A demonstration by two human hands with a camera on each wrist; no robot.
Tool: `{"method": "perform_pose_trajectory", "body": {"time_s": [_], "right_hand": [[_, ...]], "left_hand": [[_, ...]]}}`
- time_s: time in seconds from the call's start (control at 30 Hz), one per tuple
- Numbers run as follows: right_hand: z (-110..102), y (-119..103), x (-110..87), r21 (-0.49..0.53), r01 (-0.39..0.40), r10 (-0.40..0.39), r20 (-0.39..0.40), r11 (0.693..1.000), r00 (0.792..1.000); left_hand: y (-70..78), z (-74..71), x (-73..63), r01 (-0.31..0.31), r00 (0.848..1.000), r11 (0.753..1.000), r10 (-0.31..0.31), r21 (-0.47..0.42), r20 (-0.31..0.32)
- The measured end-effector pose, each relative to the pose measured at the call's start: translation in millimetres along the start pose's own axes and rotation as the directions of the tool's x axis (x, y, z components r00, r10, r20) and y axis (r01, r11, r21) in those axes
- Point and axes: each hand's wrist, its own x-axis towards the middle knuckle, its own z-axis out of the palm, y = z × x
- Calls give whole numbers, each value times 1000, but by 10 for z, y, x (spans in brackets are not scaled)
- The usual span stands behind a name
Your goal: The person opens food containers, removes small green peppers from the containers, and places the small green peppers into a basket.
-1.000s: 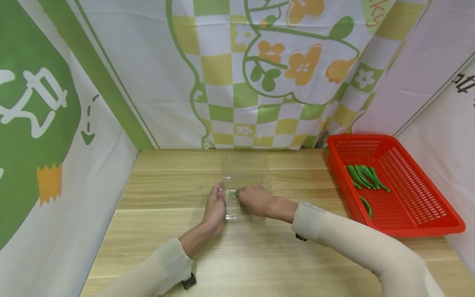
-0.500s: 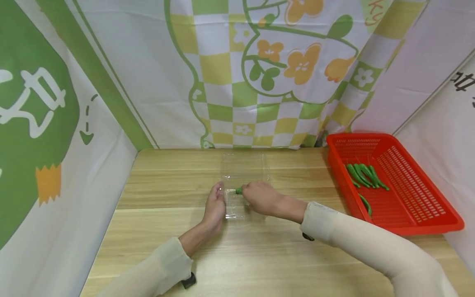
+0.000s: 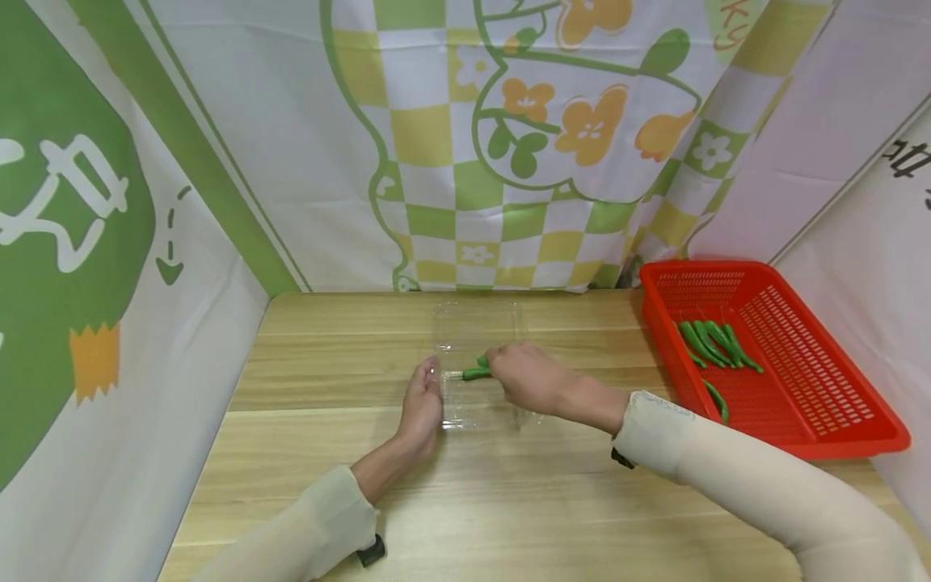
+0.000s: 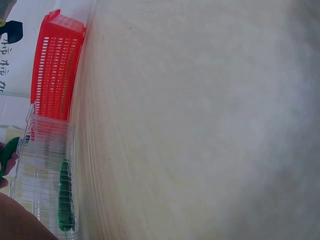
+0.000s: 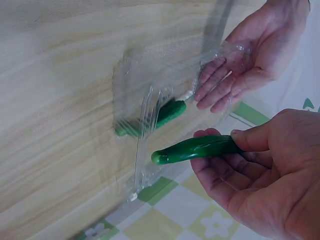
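A clear plastic clamshell box [image 3: 480, 414] lies with its lid folded back on the table. Inside it is a green chili pepper [image 3: 474, 374], which also shows through the wall in the left wrist view as a green pepper [image 4: 65, 195]. My left hand [image 3: 423, 404] rests against the box's left side; in the right wrist view its fingers look fairly straight. Over the box, my right hand [image 3: 534, 378] pinches a second green chili pepper [image 5: 197, 149] between thumb and fingers. From the head, the hand hides most of that held pepper.
To the right stands a red perforated basket [image 3: 836, 449] with several green peppers [image 3: 713, 346] inside. A printed cloth [image 3: 502, 226] hangs along the table's back edge. Wooden tabletop [image 3: 465, 501] extends in front of the box.
My right hand has shifted right and slightly back, uncovering more of the pepper in the box; the tip of the held pepper now shows. My left hand stays in place.
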Motion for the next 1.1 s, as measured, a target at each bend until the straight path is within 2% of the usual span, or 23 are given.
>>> {"method": "perform_pose_trajectory", "body": {"time_s": [0.23,0.63,0.9,1.1], "right_hand": [[-130,85,-109,13,-17,17,-28,1000,999],[-350,303,-289,-101,-15,0,-149,995,989],[-559,468,-413,-65,-76,60,-219,995,974],[-741,675,-534,-60,-153,135,-229,986,964]], "left_hand": [[-8,-4,9,-6,1000,1000,6,2,0],[-16,-21,13,-6,1000,1000,6,-2,28],[-11,-35,8,-9,999,1000,10,-15,48],[-6,-32,7,-14,999,1000,14,-7,44]]}}
